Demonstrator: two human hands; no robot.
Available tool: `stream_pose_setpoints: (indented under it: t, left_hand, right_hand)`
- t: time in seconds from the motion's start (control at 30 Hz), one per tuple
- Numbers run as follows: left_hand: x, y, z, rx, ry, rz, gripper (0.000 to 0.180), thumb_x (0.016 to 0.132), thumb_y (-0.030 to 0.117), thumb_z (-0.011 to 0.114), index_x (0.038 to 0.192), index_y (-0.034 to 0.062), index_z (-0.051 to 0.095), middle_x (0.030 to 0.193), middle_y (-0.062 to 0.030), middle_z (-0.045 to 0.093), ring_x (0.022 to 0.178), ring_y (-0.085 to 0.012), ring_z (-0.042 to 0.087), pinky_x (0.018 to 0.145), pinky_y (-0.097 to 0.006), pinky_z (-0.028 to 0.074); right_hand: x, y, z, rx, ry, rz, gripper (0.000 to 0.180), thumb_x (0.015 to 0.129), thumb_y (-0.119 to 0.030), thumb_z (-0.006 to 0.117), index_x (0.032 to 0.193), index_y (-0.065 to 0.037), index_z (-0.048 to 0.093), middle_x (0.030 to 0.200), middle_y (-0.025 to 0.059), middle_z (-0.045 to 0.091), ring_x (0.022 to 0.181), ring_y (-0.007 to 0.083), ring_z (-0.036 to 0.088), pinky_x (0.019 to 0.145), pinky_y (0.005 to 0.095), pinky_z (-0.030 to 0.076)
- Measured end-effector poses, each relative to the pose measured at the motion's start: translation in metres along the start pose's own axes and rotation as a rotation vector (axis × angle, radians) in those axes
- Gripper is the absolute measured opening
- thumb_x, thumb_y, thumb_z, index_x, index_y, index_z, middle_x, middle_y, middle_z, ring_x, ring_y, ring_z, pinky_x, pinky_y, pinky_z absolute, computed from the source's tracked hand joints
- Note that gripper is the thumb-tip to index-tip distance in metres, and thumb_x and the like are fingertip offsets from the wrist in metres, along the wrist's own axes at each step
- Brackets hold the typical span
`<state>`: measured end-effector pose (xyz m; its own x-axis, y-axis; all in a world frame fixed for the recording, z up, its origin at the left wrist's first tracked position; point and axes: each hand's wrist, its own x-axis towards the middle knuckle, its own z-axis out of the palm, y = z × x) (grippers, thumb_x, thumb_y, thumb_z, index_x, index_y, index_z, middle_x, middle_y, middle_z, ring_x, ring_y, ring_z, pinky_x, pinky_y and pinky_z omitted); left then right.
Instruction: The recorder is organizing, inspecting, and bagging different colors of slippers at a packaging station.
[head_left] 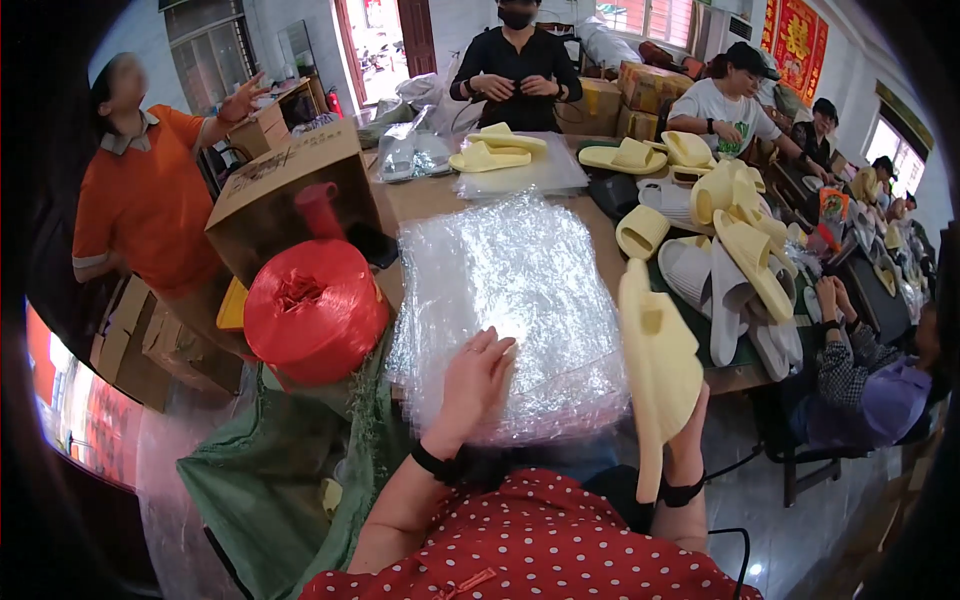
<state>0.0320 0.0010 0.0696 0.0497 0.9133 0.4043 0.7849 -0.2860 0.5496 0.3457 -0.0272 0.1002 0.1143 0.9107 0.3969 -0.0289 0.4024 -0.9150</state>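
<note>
A thick stack of clear plastic bags (510,290) lies on the table in front of me, shiny and crinkled. My left hand (475,385) rests on its near left part, fingers stretched out over the top bag. To the right of the stack, my right hand (687,425) grips a pale yellow slipper (665,370) from its right side, holding it upright on its edge. Most of the right fingers are hidden behind the slipper, and I cannot tell whether a second one is held with it.
Yellow and grey slippers (745,250) are heaped at the right. A red twine roll (315,310) and a cardboard box (290,200) stand at the left. More yellow slippers (495,150) lie on bags at the far side. Several people work around the table; green cloth (290,480) hangs lower left.
</note>
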Motion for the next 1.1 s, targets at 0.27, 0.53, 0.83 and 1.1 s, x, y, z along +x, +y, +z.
stream_pose_setpoints:
  t: [0.27,0.53,0.83,1.1]
  left_hand:
    - [0.013,0.0,-0.014,-0.715,-0.022,-0.308,0.036,0.103,0.027,0.051,0.129,0.0059,0.064,0.119,-0.0198,0.069,0.112,-0.0343,0.065,0.096,-0.037,0.049]
    - [0.004,0.017,-0.04,-0.282,-0.042,0.11,0.038,0.1,0.016,0.051,0.136,0.006,0.058,0.139,-0.019,0.057,0.132,-0.0363,0.051,0.11,-0.04,0.04]
    - [-0.006,0.051,-0.052,-0.166,-0.171,0.297,0.046,0.101,0.018,0.043,0.145,0.006,0.049,0.155,-0.0138,0.042,0.147,-0.0367,0.031,0.121,-0.051,0.017]
    - [-0.011,0.061,-0.063,-0.182,-0.212,0.352,0.046,0.101,0.018,0.044,0.145,0.0082,0.048,0.154,-0.0121,0.043,0.147,-0.0346,0.032,0.122,-0.05,0.016]
  right_hand:
    - [-0.003,-0.031,0.044,-0.191,-0.719,-0.075,0.024,0.084,-0.006,0.068,0.107,0.001,0.065,0.099,0.0143,0.065,0.084,0.0266,0.065,0.073,0.0345,0.05]
    - [-0.009,-0.031,0.057,-0.736,-0.415,-0.206,0.013,0.082,-0.006,0.063,0.083,0.002,0.052,0.085,0.02,0.053,0.078,0.0426,0.055,0.068,0.0496,0.046]
    - [0.011,-0.008,0.111,-0.823,-0.433,-0.314,0.016,0.084,-0.01,0.066,0.091,0.001,0.057,0.091,0.0215,0.056,0.084,0.0421,0.058,0.073,0.0496,0.049]
    - [0.055,0.088,0.169,0.849,-0.181,0.598,0.023,0.108,-0.028,0.047,0.115,-0.009,0.058,0.102,-0.0008,0.059,0.092,0.0129,0.058,0.08,0.0275,0.051]
